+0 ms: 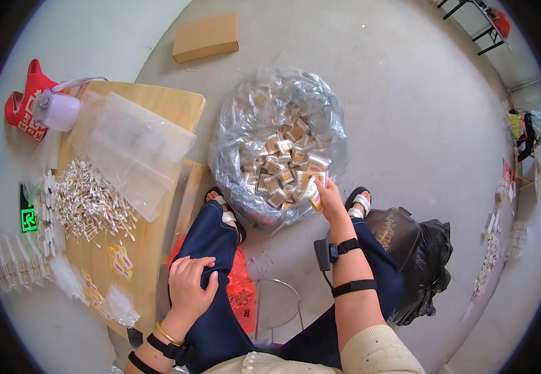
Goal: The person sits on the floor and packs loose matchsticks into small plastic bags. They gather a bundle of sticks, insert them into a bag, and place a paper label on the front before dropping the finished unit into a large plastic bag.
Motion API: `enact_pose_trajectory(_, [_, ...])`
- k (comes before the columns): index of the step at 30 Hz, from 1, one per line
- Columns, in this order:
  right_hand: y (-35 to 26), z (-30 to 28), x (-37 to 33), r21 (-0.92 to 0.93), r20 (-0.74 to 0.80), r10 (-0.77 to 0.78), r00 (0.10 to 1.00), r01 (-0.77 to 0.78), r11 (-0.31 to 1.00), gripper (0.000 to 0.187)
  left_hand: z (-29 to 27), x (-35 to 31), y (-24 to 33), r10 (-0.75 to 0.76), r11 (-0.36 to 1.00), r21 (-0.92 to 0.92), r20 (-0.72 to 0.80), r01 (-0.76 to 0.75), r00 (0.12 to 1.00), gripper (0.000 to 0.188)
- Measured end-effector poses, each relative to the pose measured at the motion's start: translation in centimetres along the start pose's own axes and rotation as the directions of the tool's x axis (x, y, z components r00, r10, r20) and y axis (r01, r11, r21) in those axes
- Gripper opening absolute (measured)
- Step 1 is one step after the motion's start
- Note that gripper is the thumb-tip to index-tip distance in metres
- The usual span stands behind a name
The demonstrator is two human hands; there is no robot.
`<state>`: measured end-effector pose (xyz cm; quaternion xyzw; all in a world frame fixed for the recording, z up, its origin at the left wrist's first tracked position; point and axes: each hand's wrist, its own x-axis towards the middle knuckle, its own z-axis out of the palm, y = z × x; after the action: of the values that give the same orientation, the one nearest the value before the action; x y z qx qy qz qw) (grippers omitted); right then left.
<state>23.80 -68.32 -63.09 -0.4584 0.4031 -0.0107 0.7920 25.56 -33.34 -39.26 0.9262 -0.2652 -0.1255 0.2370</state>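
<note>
My right hand [328, 199] reaches over the near right rim of a big clear plastic bag [230, 128]. Its fingers are closed on small clear packs of cotton swabs [312, 179] with yellow labels; how many, I cannot tell. Beneath it, the bag holds a heap of similar swab packs [274, 165]. My left hand [192, 283] lies flat on my left knee, fingers stretched out and holding nothing.
A wooden table [186, 103] at left carries loose cotton swabs [90, 196], clear plastic sheets [139, 149], yellow labels [121, 260] and a lilac bottle [58, 111]. Black bags [429, 268] stand by my right leg, a red bag [242, 287] between my legs. A cardboard box [206, 37] lies beyond.
</note>
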Motion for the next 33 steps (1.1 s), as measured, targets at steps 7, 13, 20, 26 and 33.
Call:
enact_pose_trajectory(7, [4.8, 1.9, 3.1, -0.479, 0.028, -0.033, 0.999, 0.042, 0.877, 0.03, 0.2, -0.7, -0.1, -0.009, 1.0, -0.005, 0.024, 0.009, 1.0, 0.021])
enact_pose_trajectory(13, [8.8, 5.4, 10.3, -0.98, 0.053, 0.023, 0.998, 0.048, 0.193, 0.047, 0.2, 0.9, -1.1, -0.08, 0.996, 0.057, 0.125, 0.073, 0.989, 0.022])
enact_pose_trajectory(20, [11.2, 6.4, 16.4, -0.986, 0.158, -0.064, 0.985, 0.161, 0.04, 0.044, 0.1, 2.8, -1.9, -0.122, 0.989, 0.116, 0.238, 0.096, 0.964, 0.023])
enact_pose_trajectory(26, [10.3, 5.7, 12.1, -0.969, 0.179, -0.098, 0.979, 0.193, 0.155, 0.034, 0.2, 3.0, -1.2, -0.064, 0.996, 0.075, 0.199, 0.05, 0.978, 0.022])
enact_pose_trajectory(33, [0.9, 5.2, -5.6, -0.794, 0.115, -0.498, 0.86, 0.381, 0.473, 0.031, 0.1, 0.4, 1.2, 0.063, 0.998, -0.033, 0.058, -0.061, 0.996, 0.022])
